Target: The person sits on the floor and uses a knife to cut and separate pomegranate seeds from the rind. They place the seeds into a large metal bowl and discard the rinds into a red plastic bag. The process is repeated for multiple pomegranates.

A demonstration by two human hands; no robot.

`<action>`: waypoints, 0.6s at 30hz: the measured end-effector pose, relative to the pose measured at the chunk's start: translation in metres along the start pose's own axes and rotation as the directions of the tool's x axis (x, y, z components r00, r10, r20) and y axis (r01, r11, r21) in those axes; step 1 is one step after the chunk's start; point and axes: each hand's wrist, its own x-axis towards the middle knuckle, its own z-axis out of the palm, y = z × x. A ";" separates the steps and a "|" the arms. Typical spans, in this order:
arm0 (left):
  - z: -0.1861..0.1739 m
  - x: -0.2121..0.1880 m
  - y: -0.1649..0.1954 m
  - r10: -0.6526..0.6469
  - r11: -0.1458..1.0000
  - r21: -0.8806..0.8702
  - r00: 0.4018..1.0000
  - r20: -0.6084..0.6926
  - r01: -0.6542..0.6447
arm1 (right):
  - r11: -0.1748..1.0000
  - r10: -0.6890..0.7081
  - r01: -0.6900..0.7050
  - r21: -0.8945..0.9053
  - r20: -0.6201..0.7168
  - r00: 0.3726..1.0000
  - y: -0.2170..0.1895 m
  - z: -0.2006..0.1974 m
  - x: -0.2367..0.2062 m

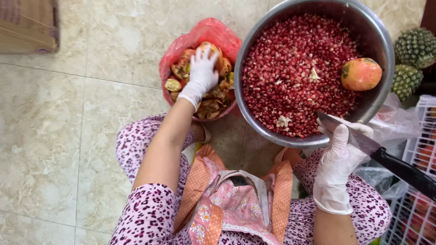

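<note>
While spread flat, left hand (pixel 202 75) pressed a light, brittle pomegranate husk (pixel 211 51) into bin (pixel 200 34). Right hand (pixel 338 159), seemingly curled shut, touched knife (pixel 377 152); best gripped by handle.

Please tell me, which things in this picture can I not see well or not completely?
- Head view: the bottom of the red-lined bin is hidden by peels and the left hand.
- The knife handle end is cut off by the right edge; whether the right hand grips it is unclear.
- The white crate contents are blurred behind its bars.
- The metal bowl depth is hidden by pomegranate seeds.
</note>
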 end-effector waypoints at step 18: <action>-0.087 0.004 0.147 0.059 0.718 -0.554 0.829 -0.555 -0.422 | 0.983 0.067 -0.069 -0.170 -0.020 0.998 -0.033 -0.031 -0.011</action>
